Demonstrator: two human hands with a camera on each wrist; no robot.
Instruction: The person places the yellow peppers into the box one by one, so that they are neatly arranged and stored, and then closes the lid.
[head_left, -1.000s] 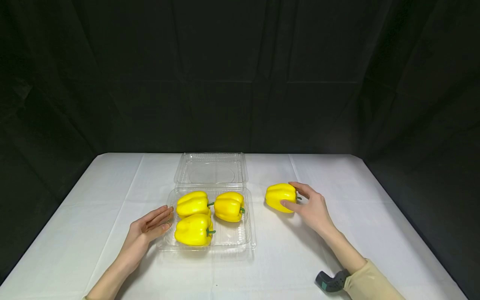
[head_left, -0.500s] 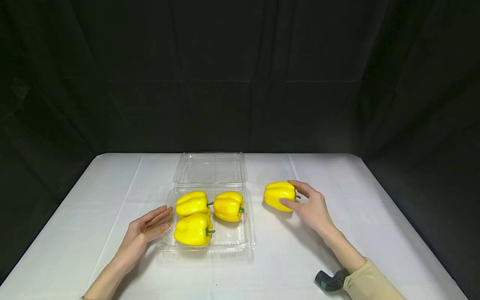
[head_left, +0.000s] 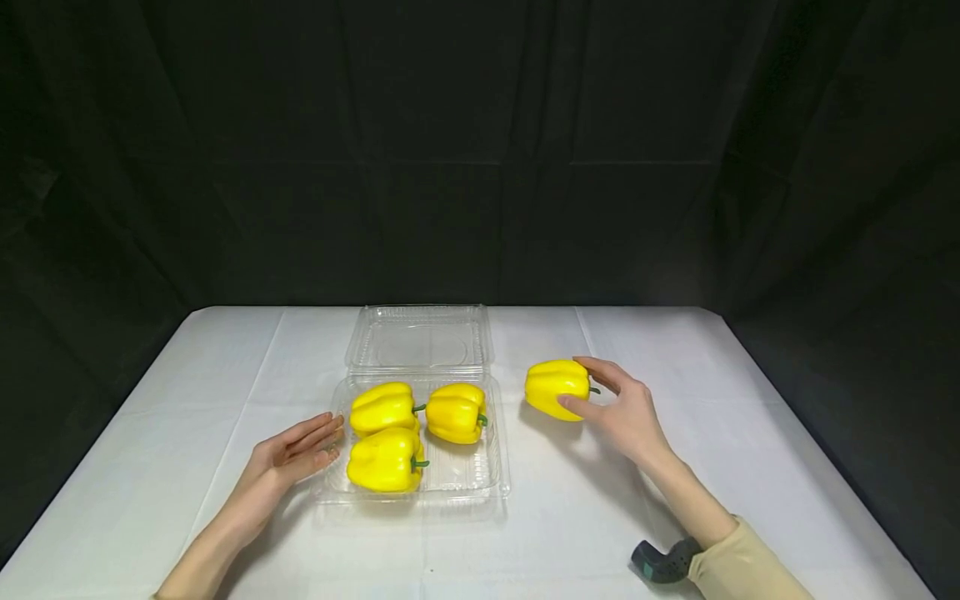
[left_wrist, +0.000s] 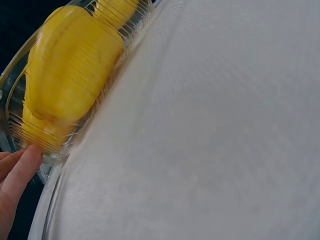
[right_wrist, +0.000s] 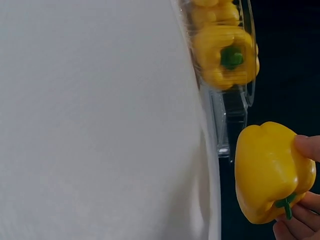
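My right hand (head_left: 628, 418) grips a yellow bell pepper (head_left: 553, 388), thumb on the near side and fingers behind, with its green stem pointing right. A shadow below suggests the pepper is just off the cloth; the right wrist view shows this pepper (right_wrist: 267, 172) between thumb and fingers. Left of it lies a clear plastic clamshell container (head_left: 467, 477), holding three yellow bell peppers: one at back left (head_left: 381, 408), one at front left (head_left: 382, 461), one at back right (head_left: 454, 413). My left hand (head_left: 273, 471), fingers extended, rests against the container's left wall; a fingertip (left_wrist: 33, 152) meets the ribbed plastic.
The container's lid (head_left: 420, 340) lies folded back, away from me. White cloth (head_left: 660, 350) covers the table, and a black curtain (head_left: 480, 167) hangs behind and at both sides. A dark curved device (head_left: 660, 562) sits at my right sleeve (head_left: 746, 562).
My right hand has raised the bell pepper slightly and carried it a little to the left. The left hand and the container's peppers have stayed nearly in place.
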